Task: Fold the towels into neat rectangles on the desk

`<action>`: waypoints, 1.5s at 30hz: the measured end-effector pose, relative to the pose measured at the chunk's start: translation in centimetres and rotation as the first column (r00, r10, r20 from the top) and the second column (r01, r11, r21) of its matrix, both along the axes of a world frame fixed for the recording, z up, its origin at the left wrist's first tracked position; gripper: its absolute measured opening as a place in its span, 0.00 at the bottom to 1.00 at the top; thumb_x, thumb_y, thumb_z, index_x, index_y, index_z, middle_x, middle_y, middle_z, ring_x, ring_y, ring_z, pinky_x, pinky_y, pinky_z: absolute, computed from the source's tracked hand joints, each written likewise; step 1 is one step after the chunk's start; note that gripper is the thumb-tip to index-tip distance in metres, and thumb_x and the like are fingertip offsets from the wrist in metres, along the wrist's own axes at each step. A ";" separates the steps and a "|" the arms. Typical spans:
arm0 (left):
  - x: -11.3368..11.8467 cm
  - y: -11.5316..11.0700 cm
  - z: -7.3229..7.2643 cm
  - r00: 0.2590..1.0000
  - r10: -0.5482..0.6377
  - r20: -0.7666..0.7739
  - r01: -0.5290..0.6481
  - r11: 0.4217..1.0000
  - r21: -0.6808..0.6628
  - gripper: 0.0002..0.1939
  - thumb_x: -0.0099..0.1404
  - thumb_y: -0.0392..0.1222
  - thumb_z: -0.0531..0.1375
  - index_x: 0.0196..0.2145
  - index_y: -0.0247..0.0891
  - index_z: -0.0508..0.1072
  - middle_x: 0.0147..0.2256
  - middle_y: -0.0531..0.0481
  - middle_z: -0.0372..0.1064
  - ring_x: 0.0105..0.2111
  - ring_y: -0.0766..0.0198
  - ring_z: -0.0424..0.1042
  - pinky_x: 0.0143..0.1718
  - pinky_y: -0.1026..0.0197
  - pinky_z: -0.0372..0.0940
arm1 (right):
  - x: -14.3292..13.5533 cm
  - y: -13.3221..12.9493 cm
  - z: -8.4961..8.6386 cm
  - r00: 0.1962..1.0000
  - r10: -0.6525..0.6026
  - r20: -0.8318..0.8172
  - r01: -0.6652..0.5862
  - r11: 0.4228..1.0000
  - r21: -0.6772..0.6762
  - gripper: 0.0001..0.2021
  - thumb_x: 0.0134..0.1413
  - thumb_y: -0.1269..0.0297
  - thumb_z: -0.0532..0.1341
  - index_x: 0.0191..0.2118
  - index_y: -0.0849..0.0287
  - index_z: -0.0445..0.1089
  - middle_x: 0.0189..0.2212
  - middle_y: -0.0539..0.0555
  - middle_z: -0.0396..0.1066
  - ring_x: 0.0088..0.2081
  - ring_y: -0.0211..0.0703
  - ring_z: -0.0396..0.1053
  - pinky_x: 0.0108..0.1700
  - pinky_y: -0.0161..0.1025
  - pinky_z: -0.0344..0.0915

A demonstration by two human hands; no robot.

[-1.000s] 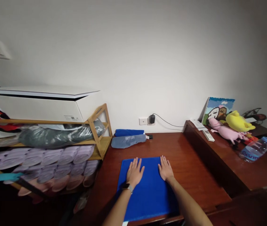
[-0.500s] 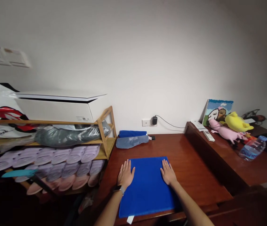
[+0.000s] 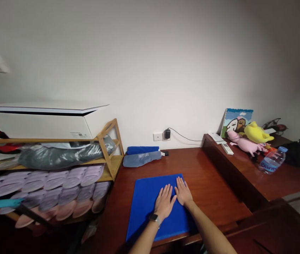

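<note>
Presently, a rectangular blue fabric cloth [image 3: 143,204] lies spread at six o'clock on the reddish-brown wooden desk [image 3: 213,190]; bare left hand [image 3: 164,203] flat near its centre, bare right hand [image 3: 183,194] at its two o'clock edge, both grasping nothing

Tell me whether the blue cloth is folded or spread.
Spread: the blue cloth lies flat on the table, left hand on it, right hand at its right edge. Doubled layers: cannot tell.
</note>
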State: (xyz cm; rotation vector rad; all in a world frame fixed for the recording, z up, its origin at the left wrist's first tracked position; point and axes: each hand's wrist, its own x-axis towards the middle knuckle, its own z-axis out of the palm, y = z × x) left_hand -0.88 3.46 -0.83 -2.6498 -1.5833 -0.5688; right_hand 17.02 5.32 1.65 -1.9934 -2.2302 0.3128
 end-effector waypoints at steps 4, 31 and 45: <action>-8.6 -1.3 -2.2 0.972 0.235 0.023 -0.235 0.972 0.006 0.36 0.80 0.57 0.44 0.74 0.33 0.64 0.73 0.36 0.62 0.73 0.44 0.62 0.73 0.36 0.59 | -0.2 0.1 0.6 1.000 -0.023 -0.012 0.023 1.000 -0.011 0.35 0.78 0.53 0.39 0.81 0.66 0.43 0.80 0.57 0.37 0.81 0.47 0.37 0.80 0.48 0.38; 0.7 -3.3 0.4 1.000 -0.021 0.005 0.021 0.998 0.051 0.31 0.81 0.52 0.44 0.74 0.40 0.64 0.72 0.41 0.65 0.72 0.51 0.65 0.72 0.43 0.62 | -0.2 -7.3 -0.9 0.998 -0.066 -0.008 0.066 0.995 0.074 0.34 0.77 0.54 0.42 0.80 0.67 0.49 0.79 0.58 0.44 0.80 0.50 0.44 0.80 0.51 0.44; -16.8 -7.9 -3.6 0.944 0.329 0.007 -0.329 0.944 0.023 0.36 0.80 0.57 0.43 0.76 0.36 0.59 0.75 0.40 0.59 0.75 0.49 0.59 0.75 0.41 0.57 | 0.1 -7.1 -0.5 0.997 -0.076 -0.020 0.076 0.996 0.041 0.34 0.78 0.54 0.40 0.80 0.64 0.48 0.79 0.58 0.45 0.80 0.49 0.46 0.79 0.51 0.43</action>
